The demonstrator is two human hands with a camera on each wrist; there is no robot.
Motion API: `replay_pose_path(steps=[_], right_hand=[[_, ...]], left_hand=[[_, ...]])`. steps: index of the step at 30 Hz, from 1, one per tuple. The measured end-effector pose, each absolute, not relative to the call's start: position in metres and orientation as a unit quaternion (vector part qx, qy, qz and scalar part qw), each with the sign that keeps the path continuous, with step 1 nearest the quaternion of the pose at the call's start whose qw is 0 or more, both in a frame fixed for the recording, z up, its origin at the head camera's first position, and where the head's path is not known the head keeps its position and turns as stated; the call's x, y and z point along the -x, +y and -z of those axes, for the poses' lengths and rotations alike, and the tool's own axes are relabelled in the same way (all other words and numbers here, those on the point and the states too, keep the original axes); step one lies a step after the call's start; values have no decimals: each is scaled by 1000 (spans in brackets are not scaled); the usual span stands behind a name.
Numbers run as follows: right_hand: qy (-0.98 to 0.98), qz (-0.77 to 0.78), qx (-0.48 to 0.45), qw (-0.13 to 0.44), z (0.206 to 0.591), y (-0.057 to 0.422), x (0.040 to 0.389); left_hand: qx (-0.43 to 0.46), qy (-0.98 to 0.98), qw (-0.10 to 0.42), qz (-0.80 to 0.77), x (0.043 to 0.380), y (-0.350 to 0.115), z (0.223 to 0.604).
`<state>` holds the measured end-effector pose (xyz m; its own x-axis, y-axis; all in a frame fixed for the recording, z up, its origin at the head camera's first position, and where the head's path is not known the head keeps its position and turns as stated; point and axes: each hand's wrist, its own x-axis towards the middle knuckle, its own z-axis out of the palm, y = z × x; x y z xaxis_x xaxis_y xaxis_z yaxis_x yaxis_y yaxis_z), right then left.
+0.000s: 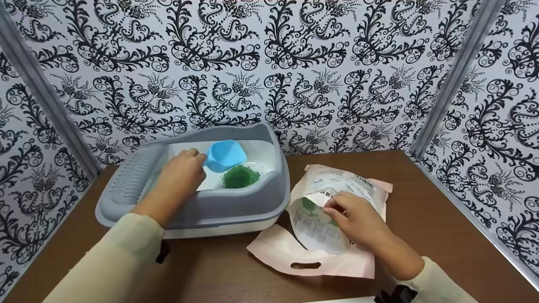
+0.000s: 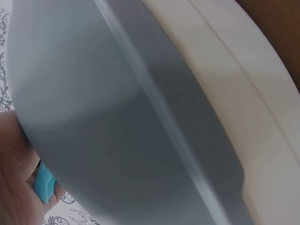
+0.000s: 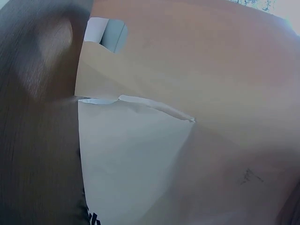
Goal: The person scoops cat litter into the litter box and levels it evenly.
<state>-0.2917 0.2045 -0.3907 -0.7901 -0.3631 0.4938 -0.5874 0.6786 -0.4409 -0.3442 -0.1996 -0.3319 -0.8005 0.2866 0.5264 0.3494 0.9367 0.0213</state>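
My left hand [image 1: 182, 170] reaches over the near rim of a grey and white litter box [image 1: 236, 206] and grips the handle of a blue scoop [image 1: 227, 153]. The scoop is held above a small pile of green granules [image 1: 241, 176] on the box's white floor. In the left wrist view the box's grey wall fills most of the picture, with the blue handle [image 2: 44, 183] in the palm. My right hand [image 1: 358, 216] pinches the edge of a pink and white bag [image 1: 311, 261] at its torn opening. Green patches show there. The tear is close up in the right wrist view.
Both the box and the bag lie on a brown wooden table [image 1: 421, 202]. Black-and-white patterned walls [image 1: 269, 75] stand close behind and at both sides. A white edge of something [image 1: 341, 300] shows at the bottom of the head view.
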Motion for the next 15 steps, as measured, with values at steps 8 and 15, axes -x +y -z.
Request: replay_pose_path(steps=[8, 15], right_hand=[[-896, -300, -269, 185, 390, 205, 292], [-900, -301, -261, 178, 390, 204, 291]], left_hand=[[149, -946, 270, 103, 325, -195, 328], [132, -940, 286, 128, 312, -190, 335]])
